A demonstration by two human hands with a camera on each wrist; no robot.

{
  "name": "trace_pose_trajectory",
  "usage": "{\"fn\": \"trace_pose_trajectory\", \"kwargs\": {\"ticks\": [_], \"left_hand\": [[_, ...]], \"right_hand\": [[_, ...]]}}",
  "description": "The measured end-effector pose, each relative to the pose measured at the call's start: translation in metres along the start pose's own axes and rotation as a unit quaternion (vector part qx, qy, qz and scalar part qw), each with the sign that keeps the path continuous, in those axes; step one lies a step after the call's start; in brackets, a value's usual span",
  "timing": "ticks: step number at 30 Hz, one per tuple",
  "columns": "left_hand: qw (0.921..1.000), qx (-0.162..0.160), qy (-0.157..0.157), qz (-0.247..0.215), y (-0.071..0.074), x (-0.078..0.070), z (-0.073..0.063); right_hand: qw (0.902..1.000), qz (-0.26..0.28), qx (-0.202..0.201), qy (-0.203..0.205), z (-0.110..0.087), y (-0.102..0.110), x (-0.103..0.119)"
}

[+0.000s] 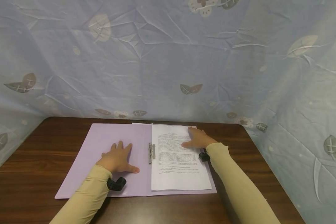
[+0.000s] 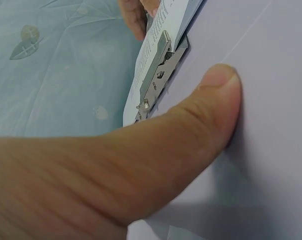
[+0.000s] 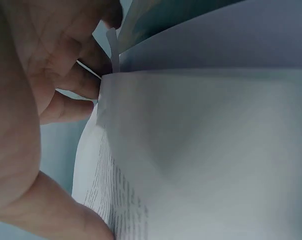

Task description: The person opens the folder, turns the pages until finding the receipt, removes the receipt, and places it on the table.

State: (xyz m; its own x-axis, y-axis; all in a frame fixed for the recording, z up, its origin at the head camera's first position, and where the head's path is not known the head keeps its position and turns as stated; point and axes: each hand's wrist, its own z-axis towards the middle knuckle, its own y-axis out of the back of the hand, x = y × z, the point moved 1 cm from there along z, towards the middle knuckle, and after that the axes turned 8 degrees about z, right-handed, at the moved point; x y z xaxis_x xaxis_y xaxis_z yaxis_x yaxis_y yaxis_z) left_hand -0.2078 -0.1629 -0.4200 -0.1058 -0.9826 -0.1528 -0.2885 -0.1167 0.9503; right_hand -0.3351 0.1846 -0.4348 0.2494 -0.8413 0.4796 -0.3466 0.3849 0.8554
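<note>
A lavender folder (image 1: 81, 168) lies spread flat on the table. On its right half sits a stack of printed sheets (image 1: 179, 180), beside a metal clip (image 1: 150, 153) near the spine. My left hand (image 1: 116, 158) rests on the left cover with its fingers spread. In the left wrist view the thumb (image 2: 218, 90) reaches across the cover below the clip. My right hand (image 1: 197, 138) touches the upper right edge of the sheets. Its thumb lies over the print, and its fingertips (image 3: 86, 107) meet the paper's corner in the right wrist view.
The dark wooden table (image 1: 22, 174) extends around the folder on both sides and in front. A patterned curtain (image 1: 145, 68) hangs close behind the table and along its right side. A white paper edge (image 1: 141, 123) peeks out behind the folder's top.
</note>
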Motion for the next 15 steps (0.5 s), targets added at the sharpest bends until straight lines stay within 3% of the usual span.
{"fn": "trace_pose_trajectory", "kwargs": {"ticks": [6,15], "left_hand": [[1.0,0.002,0.001,0.002,0.0,0.002,0.0],[1.0,0.003,-0.001,-0.001,-0.001,0.001,0.0]], "right_hand": [[0.9991,-0.042,-0.007,-0.003,-0.001,0.002,0.005],[0.9961,-0.074,-0.039,-0.026,0.005,0.004,-0.007]]}}
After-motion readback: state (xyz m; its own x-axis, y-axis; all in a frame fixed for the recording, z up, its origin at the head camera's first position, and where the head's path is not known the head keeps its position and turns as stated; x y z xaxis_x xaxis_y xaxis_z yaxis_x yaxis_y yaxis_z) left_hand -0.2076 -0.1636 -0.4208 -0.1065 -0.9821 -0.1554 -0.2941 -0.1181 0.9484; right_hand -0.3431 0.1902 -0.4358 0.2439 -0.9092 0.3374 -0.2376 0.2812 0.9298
